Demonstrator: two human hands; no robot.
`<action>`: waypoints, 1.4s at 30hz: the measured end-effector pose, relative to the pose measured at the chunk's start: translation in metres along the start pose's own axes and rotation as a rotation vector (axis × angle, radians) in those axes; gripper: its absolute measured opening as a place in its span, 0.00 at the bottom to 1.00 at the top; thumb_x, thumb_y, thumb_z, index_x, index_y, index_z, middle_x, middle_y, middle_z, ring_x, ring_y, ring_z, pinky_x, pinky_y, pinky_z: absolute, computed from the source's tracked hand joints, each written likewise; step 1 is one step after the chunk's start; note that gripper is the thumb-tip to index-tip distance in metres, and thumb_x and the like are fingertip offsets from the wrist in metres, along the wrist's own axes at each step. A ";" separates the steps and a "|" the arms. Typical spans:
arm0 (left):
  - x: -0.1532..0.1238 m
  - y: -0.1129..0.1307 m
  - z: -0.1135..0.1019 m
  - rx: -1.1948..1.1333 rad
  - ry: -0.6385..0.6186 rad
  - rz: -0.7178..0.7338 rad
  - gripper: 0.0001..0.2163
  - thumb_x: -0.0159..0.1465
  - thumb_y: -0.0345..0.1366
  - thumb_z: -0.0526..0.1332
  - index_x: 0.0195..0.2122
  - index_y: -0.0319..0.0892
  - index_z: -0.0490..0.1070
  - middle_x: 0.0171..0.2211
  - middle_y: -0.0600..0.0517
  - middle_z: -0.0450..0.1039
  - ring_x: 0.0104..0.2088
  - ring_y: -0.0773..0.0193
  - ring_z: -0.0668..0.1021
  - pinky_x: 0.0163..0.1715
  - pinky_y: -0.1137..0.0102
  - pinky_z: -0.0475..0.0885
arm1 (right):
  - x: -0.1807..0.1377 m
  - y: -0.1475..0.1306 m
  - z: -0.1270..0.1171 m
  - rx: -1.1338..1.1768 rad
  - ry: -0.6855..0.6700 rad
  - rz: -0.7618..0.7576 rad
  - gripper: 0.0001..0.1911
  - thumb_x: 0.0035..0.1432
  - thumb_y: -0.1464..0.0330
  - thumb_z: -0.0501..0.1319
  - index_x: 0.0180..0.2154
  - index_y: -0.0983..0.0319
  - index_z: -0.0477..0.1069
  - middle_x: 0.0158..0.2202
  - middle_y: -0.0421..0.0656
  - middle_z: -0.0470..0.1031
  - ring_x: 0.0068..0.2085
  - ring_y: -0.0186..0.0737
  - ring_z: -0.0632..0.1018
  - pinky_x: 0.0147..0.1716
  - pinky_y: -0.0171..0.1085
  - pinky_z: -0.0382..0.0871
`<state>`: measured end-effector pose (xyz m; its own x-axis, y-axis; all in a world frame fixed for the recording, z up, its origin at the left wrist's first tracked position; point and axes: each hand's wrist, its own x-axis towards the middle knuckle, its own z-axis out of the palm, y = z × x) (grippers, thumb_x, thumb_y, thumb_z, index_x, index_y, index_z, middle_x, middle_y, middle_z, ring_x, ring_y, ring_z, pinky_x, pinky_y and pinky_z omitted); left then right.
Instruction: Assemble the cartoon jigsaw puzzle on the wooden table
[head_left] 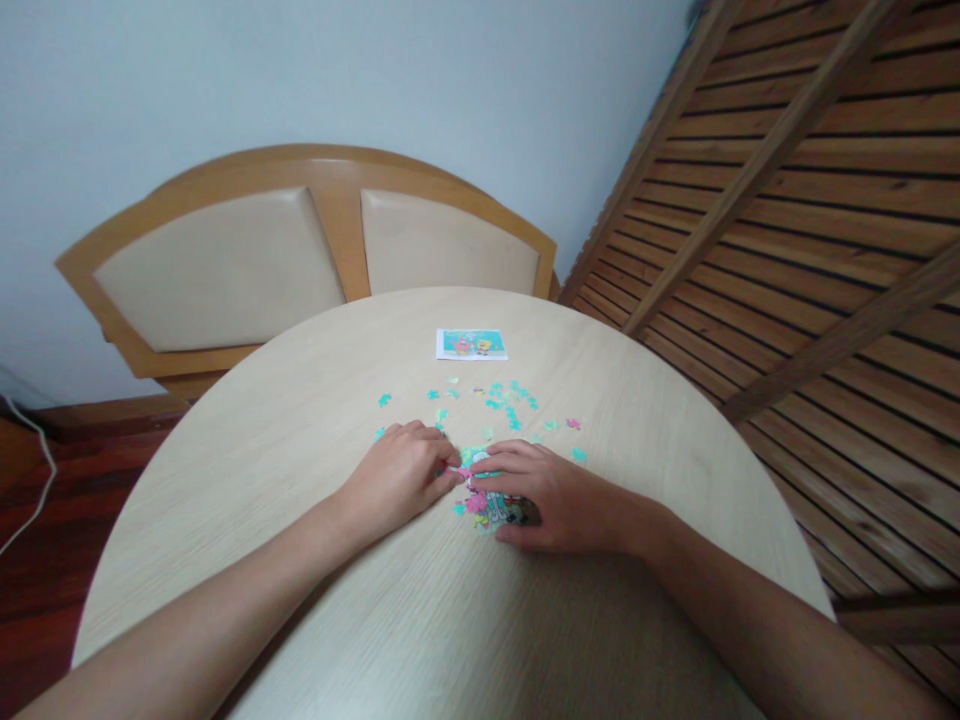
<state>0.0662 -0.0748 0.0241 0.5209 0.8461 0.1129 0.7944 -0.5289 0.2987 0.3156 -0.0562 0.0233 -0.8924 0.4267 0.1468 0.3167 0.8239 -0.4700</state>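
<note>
A partly joined jigsaw puzzle (495, 505) with pink, teal and white print lies flat on the table (360, 620). My left hand (409, 465) is at its left side, thumb and fingers pinched on a small pink puzzle piece (452, 470) that touches or nearly touches the joined part. Over the right side of the puzzle rests my right hand (559, 495), fingers apart and lying on its surface, hiding part of it. A loose teal piece (459, 509) sits by the puzzle's left edge.
Several loose teal pieces (512, 415) are scattered beyond my hands, with a pink piece (573, 424) to the right. Farther back lies a printed picture card (474, 344). A padded wooden chair back (225, 265) stands behind the round table; wooden slats (825, 200) rise at right.
</note>
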 end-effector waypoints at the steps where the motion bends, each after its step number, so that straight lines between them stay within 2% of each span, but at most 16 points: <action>1: 0.000 0.001 0.000 0.020 -0.002 0.002 0.07 0.70 0.40 0.62 0.39 0.44 0.78 0.36 0.50 0.79 0.40 0.53 0.77 0.42 0.60 0.69 | 0.000 0.000 0.000 0.001 -0.002 0.001 0.25 0.58 0.64 0.68 0.57 0.59 0.74 0.59 0.48 0.75 0.62 0.51 0.69 0.65 0.54 0.59; 9: 0.000 0.003 -0.002 0.057 -0.005 -0.002 0.08 0.70 0.40 0.61 0.39 0.43 0.78 0.37 0.48 0.78 0.40 0.54 0.77 0.41 0.61 0.69 | 0.000 0.001 0.000 0.001 -0.006 -0.003 0.26 0.59 0.63 0.68 0.58 0.58 0.73 0.59 0.48 0.74 0.62 0.51 0.70 0.64 0.54 0.59; 17: 0.000 0.002 -0.001 -0.029 -0.011 -0.037 0.05 0.68 0.37 0.63 0.40 0.44 0.77 0.37 0.50 0.79 0.41 0.54 0.78 0.43 0.61 0.69 | 0.001 -0.001 -0.001 -0.004 -0.010 0.002 0.26 0.58 0.63 0.68 0.58 0.59 0.74 0.60 0.49 0.74 0.61 0.50 0.70 0.64 0.53 0.59; 24: 0.001 -0.003 -0.001 -0.064 0.001 -0.067 0.05 0.67 0.36 0.63 0.40 0.44 0.78 0.37 0.49 0.80 0.39 0.56 0.78 0.41 0.63 0.70 | 0.000 0.003 0.001 -0.002 0.009 -0.004 0.26 0.58 0.62 0.69 0.58 0.59 0.74 0.59 0.51 0.74 0.61 0.51 0.71 0.63 0.53 0.61; 29: 0.000 -0.009 -0.010 -0.086 0.012 -0.116 0.09 0.68 0.37 0.61 0.46 0.44 0.77 0.39 0.48 0.80 0.38 0.57 0.79 0.39 0.65 0.71 | -0.001 0.003 0.001 -0.002 -0.003 0.004 0.25 0.59 0.62 0.68 0.57 0.59 0.74 0.60 0.51 0.74 0.61 0.51 0.71 0.64 0.53 0.60; 32: -0.003 -0.010 -0.015 -0.060 -0.045 -0.139 0.10 0.64 0.41 0.65 0.43 0.44 0.76 0.38 0.49 0.79 0.36 0.58 0.78 0.36 0.67 0.70 | -0.001 0.001 0.000 -0.007 -0.007 0.008 0.26 0.59 0.61 0.68 0.58 0.59 0.74 0.60 0.51 0.74 0.61 0.51 0.71 0.64 0.53 0.61; 35: -0.005 -0.011 -0.016 -0.060 -0.096 -0.138 0.08 0.62 0.40 0.65 0.40 0.44 0.76 0.36 0.51 0.78 0.33 0.60 0.77 0.33 0.69 0.68 | -0.001 0.001 -0.001 -0.021 -0.010 0.014 0.26 0.60 0.61 0.68 0.58 0.60 0.73 0.60 0.51 0.74 0.61 0.51 0.71 0.63 0.52 0.61; 42: -0.009 -0.021 -0.008 -0.127 -0.109 -0.207 0.07 0.61 0.39 0.64 0.38 0.44 0.75 0.33 0.51 0.78 0.31 0.61 0.76 0.30 0.70 0.66 | -0.001 0.002 -0.001 -0.028 -0.013 0.010 0.26 0.60 0.61 0.68 0.58 0.62 0.73 0.60 0.52 0.73 0.61 0.51 0.71 0.63 0.52 0.61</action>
<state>0.0423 -0.0705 0.0248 0.3873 0.9198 -0.0635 0.8454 -0.3268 0.4224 0.3173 -0.0548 0.0234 -0.8932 0.4303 0.1302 0.3346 0.8297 -0.4469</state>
